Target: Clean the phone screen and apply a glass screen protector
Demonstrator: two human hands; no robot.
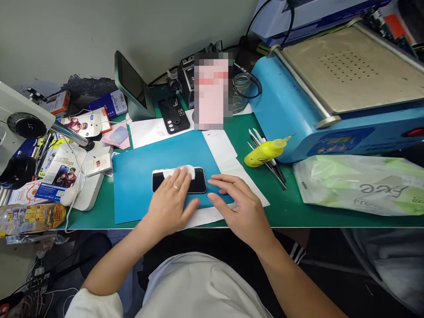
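A smartphone with a black screen and a pale frame lies face up on a blue mat. My left hand is over its middle, the fingers pressed together and holding a white wipe against the glass. That hand's thumb sticks out to the side, and its palm covers part of the phone. Just off the phone's right end is my right hand, fingers apart with nothing in them.
White paper sheets stick out around the mat. To the right are a yellow squeeze bottle, thin tools, a plastic bag and a blue heating plate machine. A black phone case lies behind; a microscope stand is left.
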